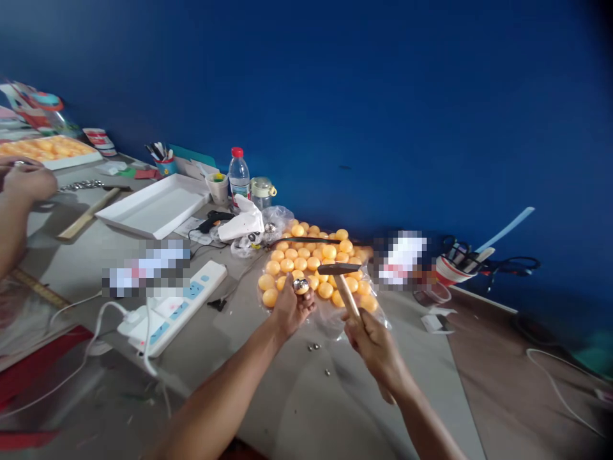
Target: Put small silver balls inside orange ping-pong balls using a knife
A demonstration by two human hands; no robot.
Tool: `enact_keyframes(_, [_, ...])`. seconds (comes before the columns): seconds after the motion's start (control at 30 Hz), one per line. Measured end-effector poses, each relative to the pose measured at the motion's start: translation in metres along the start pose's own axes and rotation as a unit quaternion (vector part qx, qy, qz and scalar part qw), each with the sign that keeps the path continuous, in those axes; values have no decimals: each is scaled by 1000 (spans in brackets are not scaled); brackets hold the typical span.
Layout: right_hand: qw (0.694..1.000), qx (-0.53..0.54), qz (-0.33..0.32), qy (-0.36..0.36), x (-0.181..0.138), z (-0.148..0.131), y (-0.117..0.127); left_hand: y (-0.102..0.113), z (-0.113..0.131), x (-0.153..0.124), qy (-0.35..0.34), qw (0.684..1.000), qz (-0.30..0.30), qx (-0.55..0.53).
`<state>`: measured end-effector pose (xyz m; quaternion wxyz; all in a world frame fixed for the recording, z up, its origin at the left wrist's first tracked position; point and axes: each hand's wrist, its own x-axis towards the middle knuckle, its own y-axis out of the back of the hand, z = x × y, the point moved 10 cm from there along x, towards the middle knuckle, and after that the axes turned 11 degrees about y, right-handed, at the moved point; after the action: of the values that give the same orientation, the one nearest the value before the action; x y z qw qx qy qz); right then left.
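My left hand (291, 312) is closed around a small orange ball with a shiny silver metal piece (301, 285) on its top. In my right hand (368, 338) is a hammer (352, 300), gripped by its wooden handle, with the dark head raised to the right of the silver piece and apart from it. Behind both hands, many orange balls (301, 263) lie on clear plastic. A few tiny silver beads (327, 372) rest on the grey table (287, 409) between my forearms.
A white power strip (177, 310) with cords lies left. Beyond it are a white tray (156, 207), a glue gun (214, 220) and a water bottle (239, 176). A tool cup (453, 271) stands right. Another person's hand (29, 182) works at far left near another hammer (90, 214).
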<state>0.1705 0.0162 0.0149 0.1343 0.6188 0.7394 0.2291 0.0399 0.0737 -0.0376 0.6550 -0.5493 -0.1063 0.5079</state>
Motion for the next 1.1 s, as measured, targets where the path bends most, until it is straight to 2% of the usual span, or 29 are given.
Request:
enact_keyframes(0.13, [999,-37,-20,-8,1,2,-3,8,-1,1,4,1000,26,-6])
enact_keyframes(0.27, [1000,1,-10,8,-1,-3,-5,2,-2,3,-2,1000,-16,4])
enact_keyframes(0.43, [997,-72,-29,22,-1,-7,-9,11,-3,6,-2,1000,21,-1])
enact_keyframes(0.57, [998,-65,-9,17,2,-4,-2,6,3,4,-21,1000,12,7])
enact_keyframes(0.73, [995,-91,-31,-14,4,2,-4,5,-2,1,4,999,31,20])
enact_keyframes(0.83, [998,-51,-33,3,8,-5,-5,2,-1,2,0,1000,10,20])
enact_keyframes(1.0, [994,-97,-50,-12,7,-12,4,4,2,6,6,999,25,28])
enact_keyframes(1.1, [996,-75,-38,4,5,-21,10,-1,5,3,-1,999,28,30])
